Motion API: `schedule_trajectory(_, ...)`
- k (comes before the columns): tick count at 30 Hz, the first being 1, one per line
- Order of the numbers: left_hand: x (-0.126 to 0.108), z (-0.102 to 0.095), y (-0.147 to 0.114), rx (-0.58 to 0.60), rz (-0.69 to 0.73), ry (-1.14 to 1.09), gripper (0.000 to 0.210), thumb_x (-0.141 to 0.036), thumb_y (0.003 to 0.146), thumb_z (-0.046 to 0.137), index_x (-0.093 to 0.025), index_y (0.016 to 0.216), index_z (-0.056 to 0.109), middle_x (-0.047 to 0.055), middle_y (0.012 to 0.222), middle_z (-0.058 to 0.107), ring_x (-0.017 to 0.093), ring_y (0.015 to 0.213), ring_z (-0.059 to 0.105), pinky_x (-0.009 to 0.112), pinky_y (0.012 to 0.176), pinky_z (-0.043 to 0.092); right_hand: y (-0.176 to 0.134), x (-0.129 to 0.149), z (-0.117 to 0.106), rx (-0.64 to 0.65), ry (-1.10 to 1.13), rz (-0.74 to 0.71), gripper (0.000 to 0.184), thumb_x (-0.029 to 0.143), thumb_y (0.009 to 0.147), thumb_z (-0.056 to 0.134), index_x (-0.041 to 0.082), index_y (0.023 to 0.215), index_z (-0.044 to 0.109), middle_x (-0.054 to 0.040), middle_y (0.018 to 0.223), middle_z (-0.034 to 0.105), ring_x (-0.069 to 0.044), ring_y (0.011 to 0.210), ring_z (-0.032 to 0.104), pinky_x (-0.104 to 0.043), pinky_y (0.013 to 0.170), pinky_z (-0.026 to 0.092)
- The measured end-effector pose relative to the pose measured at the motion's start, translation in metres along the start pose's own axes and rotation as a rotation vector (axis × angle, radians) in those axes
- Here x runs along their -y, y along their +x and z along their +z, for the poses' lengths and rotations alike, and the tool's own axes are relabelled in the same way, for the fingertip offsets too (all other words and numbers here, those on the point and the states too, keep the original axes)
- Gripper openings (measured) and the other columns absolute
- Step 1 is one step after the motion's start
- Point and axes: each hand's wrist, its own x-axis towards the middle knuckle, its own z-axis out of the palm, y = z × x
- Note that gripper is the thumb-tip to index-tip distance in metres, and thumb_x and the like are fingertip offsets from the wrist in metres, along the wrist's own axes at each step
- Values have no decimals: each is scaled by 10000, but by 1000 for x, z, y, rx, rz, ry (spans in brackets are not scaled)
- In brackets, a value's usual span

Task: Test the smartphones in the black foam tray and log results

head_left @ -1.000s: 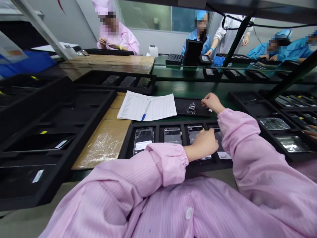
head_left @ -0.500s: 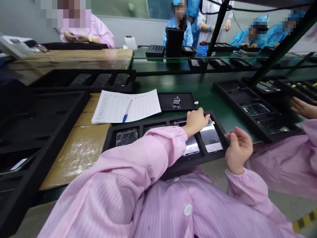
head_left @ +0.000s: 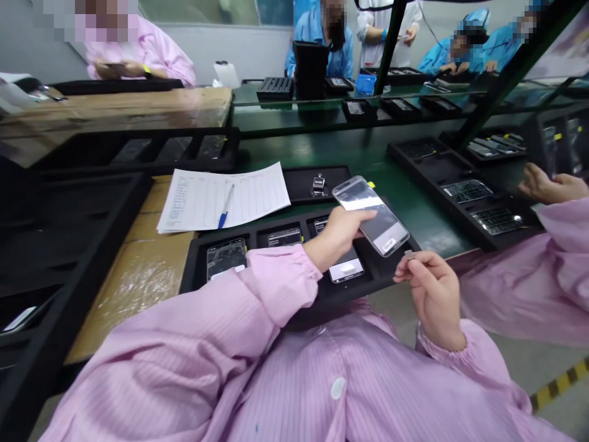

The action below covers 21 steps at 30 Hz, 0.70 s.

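My left hand (head_left: 339, 236) grips a phone screen (head_left: 375, 216) by its left edge, thumb on the glass. The screen is tilted above the right end of a black foam tray (head_left: 381, 283) and carries a yellow tab at its top. Close to the screen's lower right corner, my right hand (head_left: 432, 288) pinches a small greyish piece (head_left: 408, 253), too small to name. Other phone screens lie in the tray's compartments: one at the left (head_left: 226, 258), one in the middle (head_left: 284, 237) and one partly behind my left hand (head_left: 346, 270).
Behind the tray are paper sheets (head_left: 257, 196) with a blue pen (head_left: 224, 212), and a shallow black tray (head_left: 294, 184) holding a small clear-and-metal object (head_left: 318, 183). More black trays flank both sides. At the right, a co-worker's hand (head_left: 547, 184) is near a raised tray.
My left hand has lifted the phone screen out of the tray's right compartment and tilted it. My right hand has turned, and the small piece now shows between its fingertips.
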Motion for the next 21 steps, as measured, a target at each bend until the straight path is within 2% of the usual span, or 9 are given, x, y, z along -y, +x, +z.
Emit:
schedule_trajectory(3,-20,-13,-2,-6,-52,-90,37,-111,800,716,-126,779,689,87,887,748,166,809,691,339,854,557,-4,8,5,151,56,206,228,311,798,815,203,730,625,-30,945,739,-171,885,737,-224,639,624)
schedule_trajectory(6,-28,-19,-11,7,-71,-151,49,-102,808,719,-119,769,697,82,886,747,149,806,683,306,852,543,0,10,11,218,146,268,260,302,822,793,200,710,582,-38,1090,749,-204,1067,729,-231,707,641)
schedule_trajectory(11,-29,-19,-23,11,-43,-197,19,-87,807,729,-95,823,722,74,888,740,144,800,676,312,848,527,4,7,21,242,185,291,265,274,804,815,199,705,581,-22,959,767,-189,993,757,-198,670,634)
schedule_trajectory(16,-29,-20,-28,37,40,-184,138,-109,750,778,-118,878,728,66,954,746,163,833,681,343,865,521,6,3,24,212,182,325,317,324,752,853,200,693,567,-28,847,773,-203,872,779,-198,608,628)
schedule_trajectory(21,-24,-20,-29,37,120,-191,233,-160,741,791,-143,966,734,64,1031,747,187,925,683,344,874,526,7,-1,24,167,160,336,333,364,731,874,200,707,585,-25,834,779,-202,846,782,-199,610,630)
